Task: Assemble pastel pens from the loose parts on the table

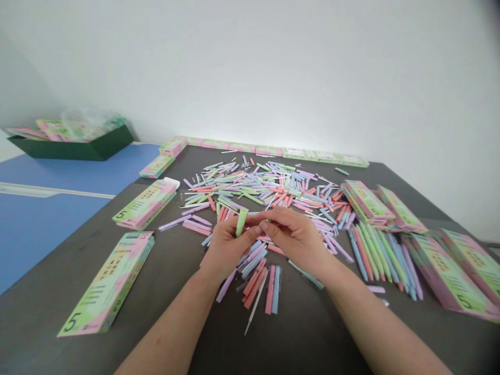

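A light green pen barrel [241, 222] stands tilted upward out of my left hand [226, 250], whose fingers are closed around it. My right hand [299, 240] is closed in a pinch, its fingertips meeting those of my left hand; what lies between them is mostly hidden. Below and behind both hands spreads a pile of loose pen parts [253, 185] in green, purple, blue and coral. Just under the hands lie coral pen parts [255, 281] and a thin white refill [256, 302].
Assembled-looking pens [385, 255] lie in a row at right, beside printed boxes [449, 271] and stacked boxes [367, 200]. More boxes [107, 284] lie at left, and others line the table's far edge [269, 151]. A dark green bin [74, 148] stands on a blue surface [50, 219].
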{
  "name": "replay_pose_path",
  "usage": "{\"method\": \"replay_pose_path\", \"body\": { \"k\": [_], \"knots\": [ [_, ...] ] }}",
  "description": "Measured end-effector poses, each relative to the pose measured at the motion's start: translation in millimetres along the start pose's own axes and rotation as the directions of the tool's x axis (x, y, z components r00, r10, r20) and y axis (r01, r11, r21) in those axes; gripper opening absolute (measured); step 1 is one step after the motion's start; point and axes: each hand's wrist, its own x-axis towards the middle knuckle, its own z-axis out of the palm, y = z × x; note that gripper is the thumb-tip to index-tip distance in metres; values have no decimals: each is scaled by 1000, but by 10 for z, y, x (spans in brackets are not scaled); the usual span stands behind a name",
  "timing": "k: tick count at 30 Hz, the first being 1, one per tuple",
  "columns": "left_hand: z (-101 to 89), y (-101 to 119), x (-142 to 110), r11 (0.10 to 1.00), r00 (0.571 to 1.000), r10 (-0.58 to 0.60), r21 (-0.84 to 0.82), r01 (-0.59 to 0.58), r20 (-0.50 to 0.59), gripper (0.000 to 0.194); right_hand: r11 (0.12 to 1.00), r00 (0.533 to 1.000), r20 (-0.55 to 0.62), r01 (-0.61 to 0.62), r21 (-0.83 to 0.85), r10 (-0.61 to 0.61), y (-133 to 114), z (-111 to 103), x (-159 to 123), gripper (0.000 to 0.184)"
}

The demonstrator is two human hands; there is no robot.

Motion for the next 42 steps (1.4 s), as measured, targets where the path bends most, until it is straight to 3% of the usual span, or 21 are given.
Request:
{"method": "replay_pose_path", "body": {
  "k": [4,8,12,20,26,30,36,39,42],
  "knots": [
    [1,2,14,1000,1000,6,-27,-7,-8,19,996,999,12,-43,75,42,12,-12,-12,29],
    [8,3,12,1000,1000,7,-24,-7,-22,22,979,993,-31,-104,175,111,60,13,-25,18],
    [24,9,16,1000,999,-16,-26,15,-36,25,982,992,-25,-117,145,122,100,42,-19,13],
    [39,39,29,997,999,-39,-72,39,5,26,938,972,119,-226,263,201,112,-24,5,13],
    [29,19,12,998,998,-59,-12,60,30,23,951,956,190,-258,173,224,134,-32,14,10],
    [20,27,8,998,998,-55,20,55,37,28,932,957,133,-284,227,259,119,-40,38,8],
    [1,65,0,994,992,-109,15,109,62,36,917,963,-96,-205,343,251,45,-210,55,13],
    [-7,62,-10,989,986,-145,53,141,83,33,936,967,-103,-193,294,231,13,-250,40,13],
    [-19,43,-11,989,986,-144,56,140,78,30,945,970,-36,-224,238,239,-6,-237,28,12]
  ]
}}
